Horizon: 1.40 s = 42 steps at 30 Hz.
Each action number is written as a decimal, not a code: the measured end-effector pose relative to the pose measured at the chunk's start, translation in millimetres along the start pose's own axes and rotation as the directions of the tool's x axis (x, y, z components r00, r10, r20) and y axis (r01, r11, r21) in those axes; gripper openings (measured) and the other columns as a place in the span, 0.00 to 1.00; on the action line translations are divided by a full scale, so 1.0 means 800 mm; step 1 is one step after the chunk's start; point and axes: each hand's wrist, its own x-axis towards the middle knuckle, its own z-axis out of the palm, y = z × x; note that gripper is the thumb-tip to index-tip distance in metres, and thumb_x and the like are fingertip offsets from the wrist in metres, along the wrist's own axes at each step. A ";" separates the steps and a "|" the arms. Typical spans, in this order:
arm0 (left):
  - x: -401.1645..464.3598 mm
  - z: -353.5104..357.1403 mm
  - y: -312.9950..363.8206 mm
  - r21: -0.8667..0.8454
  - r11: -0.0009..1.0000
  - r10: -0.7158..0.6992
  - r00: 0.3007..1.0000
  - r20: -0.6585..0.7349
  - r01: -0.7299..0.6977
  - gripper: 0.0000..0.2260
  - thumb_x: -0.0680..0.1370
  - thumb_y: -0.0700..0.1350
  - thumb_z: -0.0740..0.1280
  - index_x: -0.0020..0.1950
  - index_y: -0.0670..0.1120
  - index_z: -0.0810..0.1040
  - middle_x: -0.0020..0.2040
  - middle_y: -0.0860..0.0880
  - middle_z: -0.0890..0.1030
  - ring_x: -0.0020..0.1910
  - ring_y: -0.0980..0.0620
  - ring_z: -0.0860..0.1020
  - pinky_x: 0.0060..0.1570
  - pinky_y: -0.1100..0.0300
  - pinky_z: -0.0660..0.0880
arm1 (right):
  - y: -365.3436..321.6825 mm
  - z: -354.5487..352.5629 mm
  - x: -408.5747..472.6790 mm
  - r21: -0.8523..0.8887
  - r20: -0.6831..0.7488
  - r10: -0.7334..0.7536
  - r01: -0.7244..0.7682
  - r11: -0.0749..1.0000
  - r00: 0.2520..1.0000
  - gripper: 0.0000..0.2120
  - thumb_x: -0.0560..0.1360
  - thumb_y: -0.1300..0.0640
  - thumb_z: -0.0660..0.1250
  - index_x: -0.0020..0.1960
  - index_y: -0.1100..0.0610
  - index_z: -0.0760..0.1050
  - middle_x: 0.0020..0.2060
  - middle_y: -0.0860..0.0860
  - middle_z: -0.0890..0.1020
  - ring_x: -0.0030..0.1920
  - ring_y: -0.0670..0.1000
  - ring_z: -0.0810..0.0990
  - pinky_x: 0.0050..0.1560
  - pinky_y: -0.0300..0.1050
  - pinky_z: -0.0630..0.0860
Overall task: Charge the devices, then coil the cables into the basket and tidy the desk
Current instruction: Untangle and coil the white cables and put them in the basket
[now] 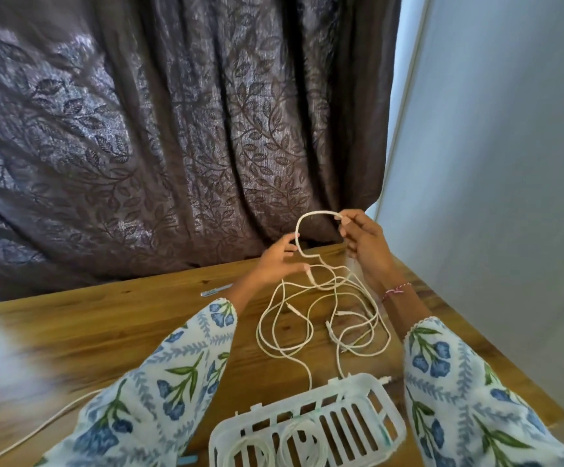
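A tangle of white cables (324,318) lies on the wooden desk (105,325). My right hand (363,239) pinches one cable end, raised above the desk's far edge. From there the cable arcs over to my left hand (278,259), whose fingers hold it lower down, with a connector near the fingertips. A white slatted plastic basket (358,412) stands at the near edge and holds two coiled white cables (273,449).
A dark leaf-patterned curtain (172,129) hangs behind the desk and a pale wall (492,163) is on the right. A small flat light object (214,290) lies near the far edge. Another white cable (31,433) trails across the near left.
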 end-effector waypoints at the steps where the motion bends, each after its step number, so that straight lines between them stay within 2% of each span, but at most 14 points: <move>1: 0.007 0.010 0.007 0.035 0.998 0.045 0.999 0.028 -0.046 0.26 0.74 0.38 0.70 0.70 0.42 0.67 0.57 0.45 0.73 0.58 0.52 0.73 0.61 0.57 0.70 | 0.000 0.001 0.001 0.005 0.012 0.001 -0.001 1.000 1.000 0.11 0.79 0.63 0.56 0.43 0.53 0.73 0.27 0.44 0.71 0.23 0.40 0.61 0.23 0.33 0.55; 3: 0.017 0.022 0.018 0.081 0.992 0.101 0.995 -0.017 -0.099 0.09 0.78 0.40 0.64 0.56 0.38 0.78 0.44 0.49 0.80 0.42 0.60 0.78 0.48 0.65 0.74 | 0.003 0.000 0.004 0.003 0.014 0.005 -0.005 1.000 1.000 0.10 0.80 0.63 0.56 0.44 0.54 0.73 0.30 0.47 0.70 0.23 0.40 0.62 0.23 0.33 0.56; 6: 0.020 0.016 0.030 0.005 0.992 0.124 0.965 -0.231 -0.127 0.16 0.81 0.41 0.57 0.37 0.41 0.78 0.23 0.54 0.75 0.21 0.63 0.72 0.28 0.72 0.68 | 0.007 -0.018 0.006 -0.079 -0.017 0.028 -0.029 0.996 0.999 0.10 0.79 0.66 0.56 0.43 0.58 0.74 0.29 0.52 0.71 0.20 0.40 0.63 0.21 0.30 0.58; 10: 0.015 -0.007 0.052 0.211 0.941 0.311 0.919 -0.242 -0.262 0.12 0.78 0.42 0.64 0.38 0.40 0.81 0.23 0.53 0.68 0.21 0.60 0.66 0.27 0.65 0.60 | 0.032 -0.028 -0.002 -0.377 0.004 0.147 -0.134 0.917 0.989 0.08 0.72 0.70 0.65 0.50 0.63 0.76 0.22 0.45 0.74 0.21 0.38 0.70 0.26 0.28 0.67; 13: 0.010 -0.001 0.088 0.270 0.888 0.412 0.905 -0.108 -0.372 0.10 0.76 0.41 0.68 0.34 0.43 0.80 0.23 0.55 0.69 0.23 0.62 0.67 0.28 0.69 0.60 | 0.054 -0.011 -0.005 -0.443 0.085 0.166 -0.112 0.890 0.982 0.17 0.65 0.59 0.76 0.52 0.50 0.77 0.32 0.58 0.81 0.36 0.45 0.78 0.46 0.40 0.75; 17: 0.002 0.007 0.111 0.214 0.887 0.422 0.907 -0.016 -0.409 0.11 0.76 0.41 0.67 0.33 0.44 0.79 0.23 0.51 0.73 0.24 0.59 0.67 0.28 0.65 0.62 | 0.048 0.019 0.004 -0.368 -0.264 -0.049 -0.054 0.928 0.963 0.07 0.71 0.58 0.71 0.46 0.59 0.77 0.36 0.53 0.79 0.39 0.50 0.76 0.39 0.41 0.70; 20: -0.006 -0.001 0.108 0.181 0.909 0.393 0.916 -0.080 -0.374 0.11 0.77 0.42 0.67 0.35 0.41 0.81 0.19 0.54 0.67 0.20 0.60 0.63 0.25 0.67 0.59 | 0.036 0.022 0.012 -0.345 -0.500 -0.047 -0.149 0.927 0.864 0.18 0.69 0.54 0.72 0.51 0.60 0.68 0.38 0.53 0.77 0.41 0.55 0.77 0.41 0.44 0.72; 22: -0.009 -0.004 0.105 0.094 0.934 0.354 0.931 -0.087 -0.346 0.10 0.77 0.41 0.67 0.37 0.39 0.80 0.18 0.55 0.67 0.19 0.60 0.62 0.24 0.69 0.59 | 0.036 0.021 0.012 -0.398 -0.455 -0.076 -0.126 0.909 0.887 0.21 0.70 0.56 0.72 0.58 0.58 0.67 0.37 0.53 0.78 0.40 0.55 0.79 0.43 0.47 0.74; 25: -0.016 0.002 0.107 -0.019 0.941 0.336 0.941 -0.042 -0.337 0.05 0.76 0.36 0.67 0.44 0.34 0.79 0.23 0.52 0.69 0.20 0.61 0.64 0.25 0.73 0.62 | 0.038 0.028 0.012 -0.460 -0.276 -0.129 -0.013 0.888 0.952 0.08 0.74 0.60 0.66 0.52 0.58 0.78 0.38 0.53 0.81 0.41 0.53 0.79 0.41 0.43 0.72; 28: -0.012 0.004 0.095 0.105 0.943 0.330 0.934 -0.139 -0.317 0.14 0.74 0.34 0.68 0.60 0.38 0.74 0.37 0.46 0.74 0.33 0.63 0.73 0.38 0.74 0.68 | 0.036 0.034 0.015 -0.144 -0.271 -0.020 -0.020 0.989 0.962 0.08 0.74 0.64 0.62 0.43 0.57 0.80 0.36 0.54 0.82 0.35 0.48 0.77 0.36 0.44 0.73; 31: 0.002 0.004 0.053 0.211 0.968 0.170 0.972 -0.160 -0.135 0.22 0.75 0.36 0.67 0.67 0.42 0.66 0.55 0.45 0.74 0.55 0.53 0.72 0.58 0.61 0.68 | 0.022 0.038 0.016 0.314 -0.164 0.174 -0.116 0.942 0.971 0.09 0.77 0.64 0.60 0.42 0.59 0.77 0.32 0.48 0.83 0.27 0.41 0.73 0.22 0.32 0.64; 33: 0.005 0.011 0.027 0.105 0.994 0.001 0.998 -0.062 0.005 0.18 0.76 0.36 0.66 0.64 0.41 0.68 0.50 0.46 0.76 0.51 0.53 0.74 0.57 0.56 0.70 | 0.015 0.036 0.018 0.527 -0.060 0.217 -0.154 0.836 0.974 0.09 0.78 0.64 0.58 0.43 0.60 0.76 0.32 0.48 0.84 0.25 0.40 0.72 0.20 0.30 0.61; 36: -0.004 0.024 0.005 -0.019 0.995 -0.098 0.993 0.059 0.099 0.04 0.78 0.34 0.63 0.47 0.40 0.76 0.35 0.53 0.80 0.33 0.64 0.78 0.39 0.70 0.74 | 0.013 0.028 0.023 0.664 0.065 0.210 -0.199 0.721 0.976 0.09 0.79 0.61 0.57 0.44 0.60 0.74 0.35 0.49 0.84 0.24 0.41 0.71 0.19 0.29 0.61; 42: -0.019 0.006 -0.011 -0.107 0.977 -0.188 0.982 -0.002 0.187 0.10 0.80 0.44 0.61 0.41 0.45 0.78 0.38 0.49 0.81 0.35 0.56 0.79 0.38 0.64 0.74 | 0.011 -0.001 0.032 0.751 0.023 0.260 -0.189 0.633 0.965 0.06 0.77 0.59 0.60 0.44 0.58 0.73 0.42 0.55 0.80 0.22 0.41 0.71 0.17 0.29 0.61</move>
